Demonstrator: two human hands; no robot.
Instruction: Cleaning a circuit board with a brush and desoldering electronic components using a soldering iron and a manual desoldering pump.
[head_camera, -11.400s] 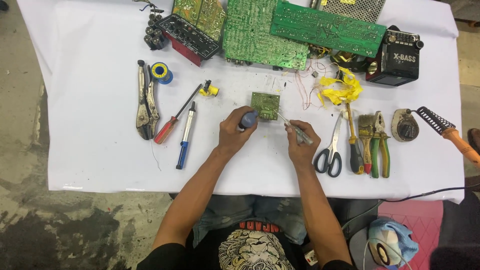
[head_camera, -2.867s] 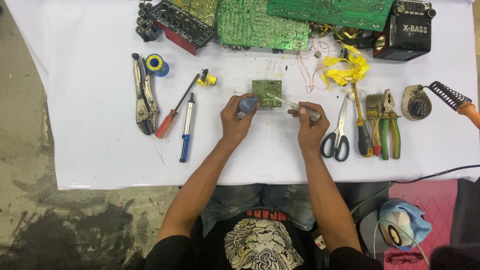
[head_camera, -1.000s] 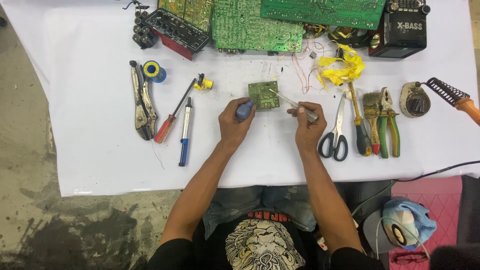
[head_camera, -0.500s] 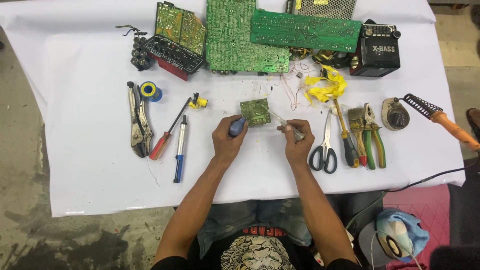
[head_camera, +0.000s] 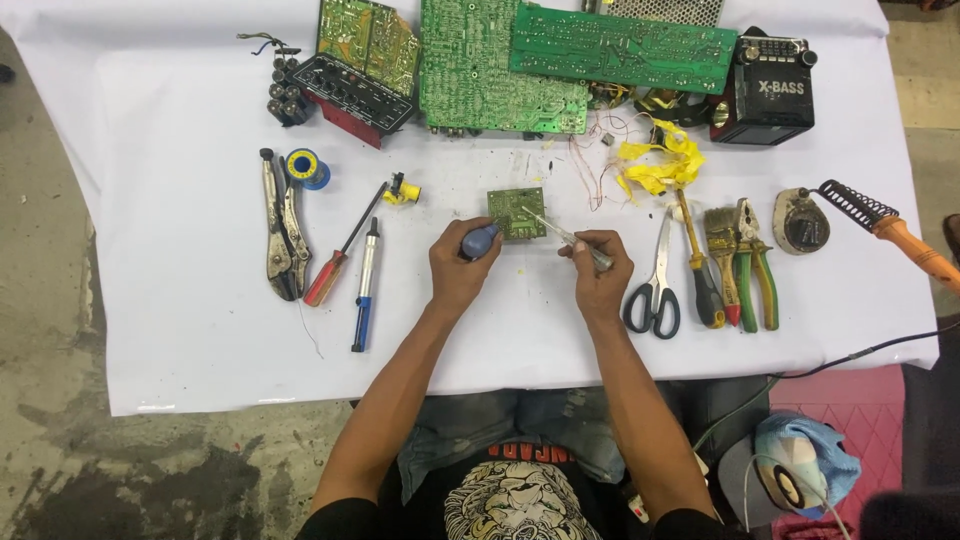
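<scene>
Compared with half a second ago, both hands keep their grips and their places at the small board; only the view has drifted a little, so everything sits slightly lower and to the right in the picture.

The left hand (head_camera: 462, 272) is closed around a blue-handled tool (head_camera: 480, 240), whose tip meets the left edge of the small green circuit board (head_camera: 517, 213). The right hand (head_camera: 598, 275) is pinched around a thin metal tool (head_camera: 565, 238) that slants up-left, its tip on the board's right part. The board lies flat on the white surface (head_camera: 180, 330), just beyond both hands and between their tools.

Left of the hands lie one blue-and-silver pump tool (head_camera: 365, 285), one red-handled screwdriver (head_camera: 342, 248) and one pair of locking pliers (head_camera: 281, 225), with one spool of solder (head_camera: 305, 167) beyond them. Right of the hands lie one pair of scissors (head_camera: 656, 275), one brush (head_camera: 724, 245), one pair of green-handled pliers (head_camera: 757, 262) and one soldering iron (head_camera: 890, 230).

Farthest away, four larger green circuit boards (head_camera: 620, 45) line the surface's far edge, beside one black radio (head_camera: 775, 90).
</scene>
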